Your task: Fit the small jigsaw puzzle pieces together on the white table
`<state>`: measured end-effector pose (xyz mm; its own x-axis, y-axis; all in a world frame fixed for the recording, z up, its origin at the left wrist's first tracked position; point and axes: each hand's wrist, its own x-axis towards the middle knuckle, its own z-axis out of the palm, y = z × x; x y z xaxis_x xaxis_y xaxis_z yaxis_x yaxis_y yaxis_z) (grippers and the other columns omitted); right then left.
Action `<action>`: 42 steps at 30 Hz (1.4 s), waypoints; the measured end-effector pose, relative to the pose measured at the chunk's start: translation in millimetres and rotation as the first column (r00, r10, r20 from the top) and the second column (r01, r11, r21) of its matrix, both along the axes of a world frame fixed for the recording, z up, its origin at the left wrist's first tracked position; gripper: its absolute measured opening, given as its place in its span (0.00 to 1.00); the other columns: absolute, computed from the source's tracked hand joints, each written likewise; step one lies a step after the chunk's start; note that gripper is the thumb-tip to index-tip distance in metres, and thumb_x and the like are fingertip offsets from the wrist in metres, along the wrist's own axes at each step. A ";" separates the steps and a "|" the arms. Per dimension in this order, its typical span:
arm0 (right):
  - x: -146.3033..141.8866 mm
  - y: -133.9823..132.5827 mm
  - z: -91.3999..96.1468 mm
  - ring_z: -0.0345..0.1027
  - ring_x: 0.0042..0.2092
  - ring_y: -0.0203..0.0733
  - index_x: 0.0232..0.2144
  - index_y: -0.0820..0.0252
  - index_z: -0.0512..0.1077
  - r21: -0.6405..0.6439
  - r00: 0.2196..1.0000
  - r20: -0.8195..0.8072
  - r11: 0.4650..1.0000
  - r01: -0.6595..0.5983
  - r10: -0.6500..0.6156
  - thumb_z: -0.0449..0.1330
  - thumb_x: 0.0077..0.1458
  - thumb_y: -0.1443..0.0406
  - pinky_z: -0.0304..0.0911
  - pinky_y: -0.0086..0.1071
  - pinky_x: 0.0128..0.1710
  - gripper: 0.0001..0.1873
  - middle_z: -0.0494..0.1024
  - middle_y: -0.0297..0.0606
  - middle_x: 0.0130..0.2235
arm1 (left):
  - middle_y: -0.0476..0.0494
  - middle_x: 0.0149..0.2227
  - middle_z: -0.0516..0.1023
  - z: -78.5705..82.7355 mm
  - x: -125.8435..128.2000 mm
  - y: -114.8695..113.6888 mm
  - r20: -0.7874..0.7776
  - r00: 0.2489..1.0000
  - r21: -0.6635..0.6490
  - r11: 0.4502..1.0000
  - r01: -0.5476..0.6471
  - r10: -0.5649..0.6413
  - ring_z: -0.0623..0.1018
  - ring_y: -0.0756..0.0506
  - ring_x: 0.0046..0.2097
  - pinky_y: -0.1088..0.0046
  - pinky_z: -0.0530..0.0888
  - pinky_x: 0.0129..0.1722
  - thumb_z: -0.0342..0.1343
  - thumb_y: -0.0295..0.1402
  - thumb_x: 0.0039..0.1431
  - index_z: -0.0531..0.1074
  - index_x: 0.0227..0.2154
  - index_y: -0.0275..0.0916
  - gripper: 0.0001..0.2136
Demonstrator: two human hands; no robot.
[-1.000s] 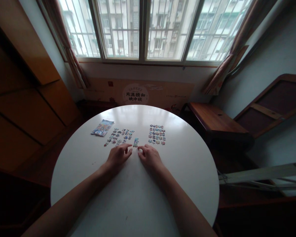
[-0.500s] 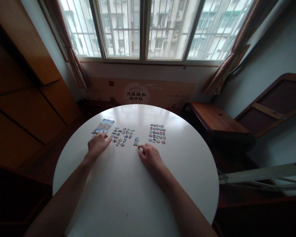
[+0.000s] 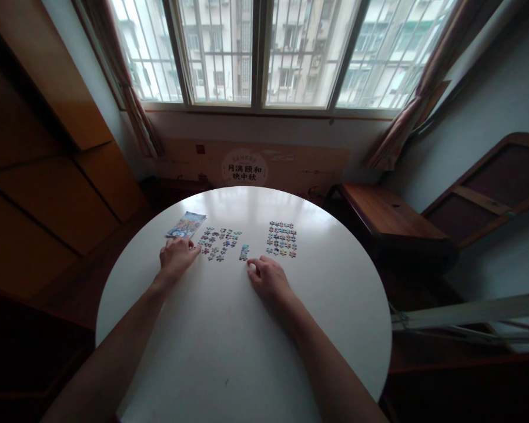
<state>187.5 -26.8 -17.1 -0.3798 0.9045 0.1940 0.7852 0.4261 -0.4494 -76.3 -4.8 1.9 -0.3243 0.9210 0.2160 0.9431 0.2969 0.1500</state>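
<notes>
My left hand rests on the table at the lower edge of a colourful picture sheet, its fingers loosely bent and apart. Just right of its fingertips lie loose jigsaw pieces in uneven rows. A small joined strip of jigsaw pieces lies between the two hands. Close below this strip, my right hand has thumb and forefinger drawn together; whatever is between the tips is too small to make out. Beyond it, more loose jigsaw pieces are laid out in fairly even rows.
Everything lies on a round white table. A low wooden bench stands beyond its right side, and wooden cabinets stand at the left. A printed panel runs under the barred window.
The view has shifted very slightly. Both hands stay in nearly the same places, and the jigsaw pieces show no clear movement.
</notes>
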 end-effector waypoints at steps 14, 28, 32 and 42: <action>-0.7 0.9 -0.4 0.65 0.39 0.38 0.47 0.53 0.72 -0.009 1.000 0.013 1.000 0.003 -0.003 0.55 0.58 0.64 0.54 0.28 0.42 0.14 0.74 0.37 0.38 | 0.42 0.35 0.78 -1.8 -2.7 4.1 0.113 0.994 -0.022 1.000 0.006 -0.004 0.74 0.38 0.43 0.66 0.69 0.40 0.55 0.45 0.51 0.75 0.30 0.42 0.13; -0.6 1.1 0.5 0.65 0.39 0.38 0.46 0.53 0.73 -0.001 1.000 0.023 1.000 0.009 -0.009 0.55 0.59 0.64 0.54 0.28 0.41 0.14 0.73 0.37 0.37 | 0.43 0.39 0.78 -10.1 -10.2 10.3 0.247 0.969 -0.041 0.999 0.003 0.007 0.74 0.41 0.44 0.69 0.68 0.39 0.56 0.44 0.51 0.74 0.36 0.41 0.14; 0.1 1.1 0.2 0.65 0.38 0.38 0.46 0.53 0.73 0.001 1.000 0.015 1.000 0.003 -0.003 0.55 0.58 0.64 0.54 0.28 0.41 0.14 0.73 0.36 0.36 | 0.42 0.39 0.79 -8.5 -9.2 9.7 0.274 0.962 -0.050 0.999 -0.006 0.019 0.75 0.41 0.44 0.70 0.68 0.39 0.57 0.44 0.51 0.74 0.36 0.41 0.14; 0.7 1.4 -2.8 0.65 0.37 0.37 0.45 0.53 0.73 0.020 1.000 -0.004 1.000 -0.002 0.002 0.54 0.58 0.64 0.54 0.28 0.40 0.13 0.73 0.36 0.36 | 0.46 0.38 0.80 -9.0 -10.0 11.0 0.376 0.927 -0.014 1.000 -0.011 0.015 0.77 0.44 0.41 0.71 0.68 0.37 0.58 0.41 0.50 0.72 0.35 0.42 0.12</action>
<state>188.2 -25.4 -19.9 -0.3807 0.8998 0.2131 0.7827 0.4363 -0.4439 -86.3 6.2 -7.1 -0.3918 0.9177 0.0659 0.8143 0.3125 0.4892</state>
